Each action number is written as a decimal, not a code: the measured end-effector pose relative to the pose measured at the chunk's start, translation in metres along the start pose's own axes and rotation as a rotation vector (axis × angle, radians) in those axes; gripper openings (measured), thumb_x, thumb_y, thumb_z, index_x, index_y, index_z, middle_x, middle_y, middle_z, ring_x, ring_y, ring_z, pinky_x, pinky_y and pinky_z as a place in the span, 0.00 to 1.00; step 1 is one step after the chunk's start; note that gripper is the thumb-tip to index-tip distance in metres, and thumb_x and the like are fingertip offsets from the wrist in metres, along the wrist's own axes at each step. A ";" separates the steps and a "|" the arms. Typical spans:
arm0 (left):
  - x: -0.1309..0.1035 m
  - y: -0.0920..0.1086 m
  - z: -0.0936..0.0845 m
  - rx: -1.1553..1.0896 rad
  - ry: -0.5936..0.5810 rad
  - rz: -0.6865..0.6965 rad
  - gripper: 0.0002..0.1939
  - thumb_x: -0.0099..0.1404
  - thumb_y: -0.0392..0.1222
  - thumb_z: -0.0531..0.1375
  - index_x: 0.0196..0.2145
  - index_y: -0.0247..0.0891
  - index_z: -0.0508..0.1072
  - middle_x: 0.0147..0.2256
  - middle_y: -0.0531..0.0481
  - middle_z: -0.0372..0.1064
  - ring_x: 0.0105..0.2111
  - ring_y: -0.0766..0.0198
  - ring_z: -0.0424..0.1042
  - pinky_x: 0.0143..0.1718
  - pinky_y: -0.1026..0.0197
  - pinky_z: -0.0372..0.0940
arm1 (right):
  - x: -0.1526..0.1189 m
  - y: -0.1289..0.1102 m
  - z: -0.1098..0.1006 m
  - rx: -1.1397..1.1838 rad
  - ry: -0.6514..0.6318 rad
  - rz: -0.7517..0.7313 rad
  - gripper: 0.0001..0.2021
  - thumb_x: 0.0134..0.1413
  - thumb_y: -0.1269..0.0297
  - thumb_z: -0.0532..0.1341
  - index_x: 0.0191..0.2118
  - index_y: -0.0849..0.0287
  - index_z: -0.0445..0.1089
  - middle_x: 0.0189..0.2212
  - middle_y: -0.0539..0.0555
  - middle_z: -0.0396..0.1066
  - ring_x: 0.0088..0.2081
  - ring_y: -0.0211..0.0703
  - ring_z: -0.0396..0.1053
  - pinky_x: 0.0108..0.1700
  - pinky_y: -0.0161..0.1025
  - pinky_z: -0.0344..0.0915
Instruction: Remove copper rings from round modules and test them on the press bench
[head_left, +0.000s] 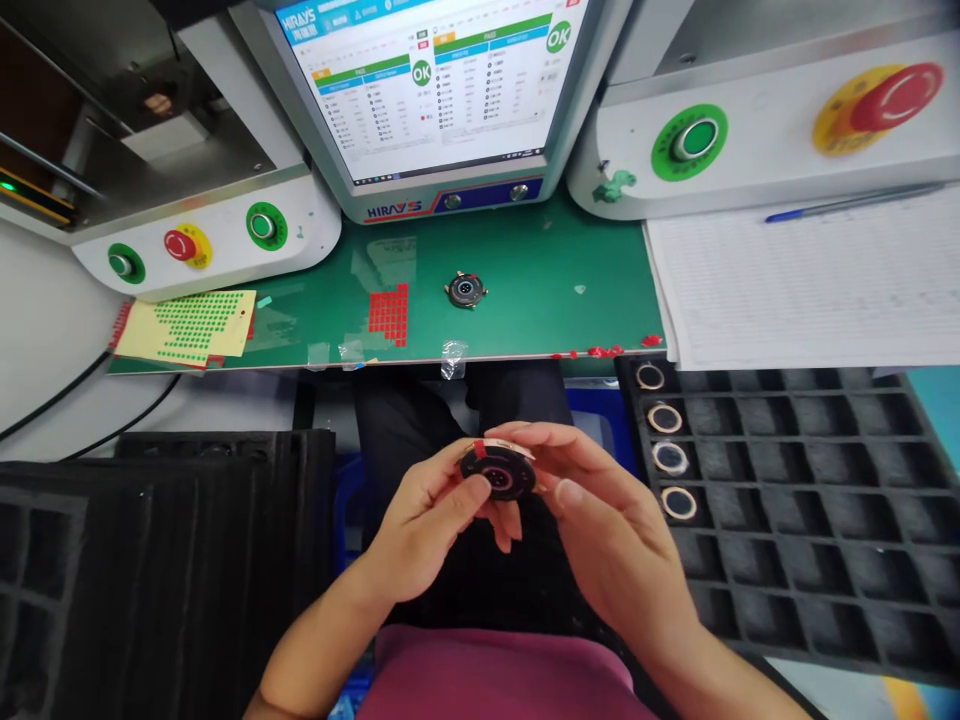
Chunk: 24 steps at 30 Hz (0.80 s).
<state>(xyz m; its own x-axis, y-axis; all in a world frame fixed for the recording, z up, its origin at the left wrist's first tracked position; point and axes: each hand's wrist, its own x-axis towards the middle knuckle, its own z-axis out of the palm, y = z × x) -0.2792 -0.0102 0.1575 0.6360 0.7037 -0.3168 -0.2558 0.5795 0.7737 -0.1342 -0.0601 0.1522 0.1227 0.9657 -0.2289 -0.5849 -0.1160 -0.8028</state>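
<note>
Above my lap I hold a round black watch body [504, 474] with a metal rim and a small red sticker [480, 449] on its edge. My left hand [429, 520] grips it from the left, thumb on its dark back face. From the right, my right hand [611, 510] has its fingers at the rim, with the thumb near the edge. Another watch body [466, 289] lies on the green table mat [525, 260], with a bit of red on its edge. Left of that one is a sheet of red stickers [388, 315].
A black compartment tray [757, 430] on the right holds several round watch parts [664, 418]. Black trays [172, 560] are stacked at the left. A monitor [442, 90] stands between two machines with buttons. Papers [802, 280] with a pen [847, 204] lie right; a green-dot sticker sheet [196, 325] left.
</note>
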 end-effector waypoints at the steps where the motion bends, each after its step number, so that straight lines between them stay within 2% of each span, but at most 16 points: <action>1: 0.000 -0.001 0.003 -0.041 0.003 0.018 0.12 0.69 0.46 0.61 0.42 0.34 0.76 0.29 0.47 0.72 0.27 0.67 0.72 0.27 0.67 0.68 | -0.001 0.000 0.002 -0.015 -0.006 -0.009 0.11 0.60 0.54 0.65 0.47 0.48 0.76 0.45 0.53 0.76 0.42 0.40 0.74 0.39 0.32 0.75; 4: 0.002 -0.003 0.008 -0.087 -0.004 0.088 0.11 0.69 0.46 0.60 0.39 0.34 0.73 0.31 0.48 0.72 0.25 0.68 0.72 0.25 0.68 0.69 | -0.003 0.001 0.009 -0.017 -0.032 0.000 0.11 0.62 0.56 0.63 0.49 0.46 0.75 0.42 0.51 0.76 0.35 0.36 0.73 0.33 0.29 0.73; 7: 0.003 -0.009 0.010 -0.039 0.041 0.159 0.16 0.70 0.51 0.58 0.34 0.34 0.69 0.27 0.51 0.69 0.21 0.71 0.69 0.19 0.70 0.65 | -0.002 0.001 0.015 0.012 -0.052 0.041 0.11 0.63 0.56 0.62 0.49 0.45 0.74 0.38 0.50 0.75 0.28 0.33 0.68 0.27 0.28 0.71; 10: 0.003 -0.014 0.011 0.074 0.132 0.189 0.16 0.71 0.51 0.56 0.31 0.36 0.66 0.24 0.54 0.64 0.18 0.72 0.65 0.16 0.72 0.61 | -0.003 0.004 0.018 0.012 -0.044 0.065 0.12 0.63 0.55 0.62 0.50 0.46 0.74 0.40 0.51 0.73 0.30 0.33 0.68 0.29 0.27 0.71; 13: 0.001 -0.016 0.012 0.253 0.184 0.221 0.13 0.73 0.48 0.54 0.34 0.37 0.67 0.26 0.55 0.63 0.21 0.72 0.64 0.19 0.71 0.61 | -0.005 0.008 0.020 -0.025 -0.001 0.061 0.11 0.64 0.55 0.62 0.49 0.45 0.75 0.43 0.50 0.74 0.34 0.32 0.69 0.31 0.24 0.69; 16: -0.002 -0.014 0.012 0.467 0.159 0.279 0.11 0.74 0.44 0.51 0.36 0.38 0.67 0.27 0.54 0.62 0.24 0.71 0.62 0.25 0.69 0.62 | -0.008 0.013 0.023 -0.041 0.044 0.092 0.10 0.65 0.56 0.60 0.49 0.46 0.74 0.44 0.50 0.75 0.38 0.33 0.71 0.36 0.25 0.69; 19: -0.003 -0.011 0.012 0.595 0.111 0.335 0.09 0.75 0.42 0.50 0.38 0.38 0.67 0.29 0.54 0.62 0.25 0.70 0.61 0.27 0.67 0.61 | -0.007 0.014 0.027 0.003 0.073 0.091 0.10 0.64 0.59 0.60 0.47 0.48 0.75 0.45 0.51 0.76 0.43 0.38 0.74 0.43 0.31 0.72; 24: -0.003 -0.007 0.014 0.752 0.072 0.400 0.07 0.74 0.37 0.49 0.41 0.38 0.66 0.34 0.50 0.69 0.32 0.66 0.68 0.34 0.63 0.64 | -0.002 0.014 0.033 0.045 0.170 0.046 0.10 0.57 0.64 0.60 0.42 0.51 0.77 0.39 0.51 0.78 0.41 0.41 0.75 0.42 0.35 0.73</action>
<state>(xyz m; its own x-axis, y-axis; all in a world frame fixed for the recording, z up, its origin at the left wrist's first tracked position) -0.2686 -0.0225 0.1607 0.5469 0.8361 0.0434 0.1165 -0.1273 0.9850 -0.1693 -0.0565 0.1592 0.2271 0.9058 -0.3577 -0.6278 -0.1446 -0.7648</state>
